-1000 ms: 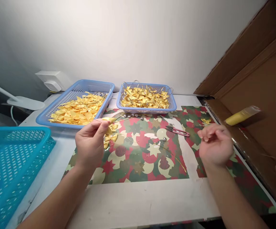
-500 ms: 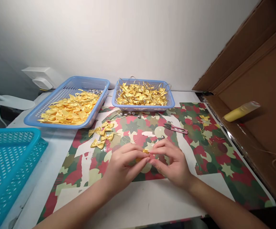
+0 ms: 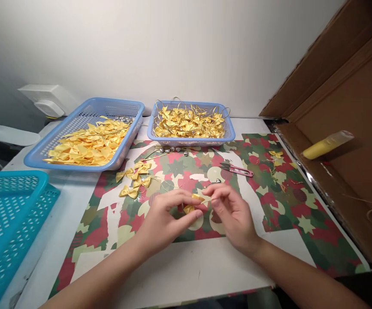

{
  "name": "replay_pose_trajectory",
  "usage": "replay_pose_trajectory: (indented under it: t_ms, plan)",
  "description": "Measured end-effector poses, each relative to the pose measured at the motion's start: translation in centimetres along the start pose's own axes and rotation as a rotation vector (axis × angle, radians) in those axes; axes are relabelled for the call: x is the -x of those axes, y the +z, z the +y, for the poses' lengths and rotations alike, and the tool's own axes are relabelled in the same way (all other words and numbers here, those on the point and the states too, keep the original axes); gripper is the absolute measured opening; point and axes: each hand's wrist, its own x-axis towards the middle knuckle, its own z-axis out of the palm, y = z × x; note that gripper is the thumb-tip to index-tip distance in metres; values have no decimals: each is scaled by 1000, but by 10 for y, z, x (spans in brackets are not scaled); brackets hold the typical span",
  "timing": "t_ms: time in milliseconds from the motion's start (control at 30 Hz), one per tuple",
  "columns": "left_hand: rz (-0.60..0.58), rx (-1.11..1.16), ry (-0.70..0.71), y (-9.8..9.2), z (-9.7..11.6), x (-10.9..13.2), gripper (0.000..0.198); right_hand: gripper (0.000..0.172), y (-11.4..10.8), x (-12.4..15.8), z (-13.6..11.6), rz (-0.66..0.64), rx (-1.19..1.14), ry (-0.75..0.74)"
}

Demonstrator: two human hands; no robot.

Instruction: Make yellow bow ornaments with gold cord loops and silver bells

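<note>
A yellow ribbon bow (image 3: 189,209) is pinched between the thumb and fingers of my left hand (image 3: 169,214), low over the patterned paper. Just right of it, the thumb and forefinger of my right hand (image 3: 232,212) are closed on a thin gold cord (image 3: 207,201) that runs toward the bow. Part of the bow is hidden by my left fingers. Several finished-looking yellow bows (image 3: 136,180) lie beyond my left hand. A small silver bell (image 3: 218,181) rests just past my right fingertips, and pink-handled thread snips (image 3: 237,169) lie behind it.
A blue basket (image 3: 31,159) of yellow bows stands back left; another blue basket (image 3: 190,141) holds bows with gold cords. More silver bells (image 3: 177,149) lie before it. A turquoise basket (image 3: 40,201) is at left. A cardboard wall (image 3: 343,94) and a yellow-filled tube (image 3: 324,146) stand right.
My hands have moved apart; the right has drawn back to the right with the cord, exposing more of the bow in my left. The camera view has shifted slightly.
</note>
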Motion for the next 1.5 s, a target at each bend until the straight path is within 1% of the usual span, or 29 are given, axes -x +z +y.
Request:
replay_pose_trajectory:
  t_ms: [67, 133, 200, 300, 400, 500, 633, 700, 767, 933, 1000, 1167, 1333, 1500]
  plan:
    - [14, 260, -213, -5, -1, -3, 9, 13, -7, -2, 0, 21, -79, 65]
    - [71, 459, -372, -8, -6, -5, 11, 17, -14, -4, 0, 1, -98, 134]
    - [101, 586, -472, -10, -10, -5, 18, 22, -19, -6, 2, -53, -61, 202]
    - [91, 713, -541, -7, -14, -4, 26, 23, -21, -6, 2, -207, 5, 289]
    - [53, 797, -560, -3, -13, -3, 29, 18, -18, -4, 1, -347, 41, 285]
    - [21, 855, -553, 0, -12, -3, 30, 17, -14, -3, 0, -398, 16, 246]
    - [85, 880, -518, 0, -11, -4, 31, 18, -15, -3, -1, -353, -41, 238]
    - [115, 870, -517, -1, -12, -4, 31, 16, -16, -3, -1, -319, 20, 197]
    - [119, 860, -520, 0, -13, -4, 32, 17, -17, -3, -2, -298, 115, 140]
    - [23, 877, -510, 3, -16, 0, 36, 18, -14, -3, -2, -309, 336, -30]
    - [-4, 877, -499, 4, -17, 1, 37, 17, -12, -3, -3, -310, 397, -72]
    - [-57, 916, -490, 6, -17, 2, 33, 16, -10, -4, -3, -329, 453, -125]
    - [-55, 982, -518, 7, -14, 0, 31, 16, -10, -3, -4, -320, 470, -146]
    - [-69, 1003, -520, 7, -13, 1, 31, 15, -10, -3, -3, -314, 471, -167]
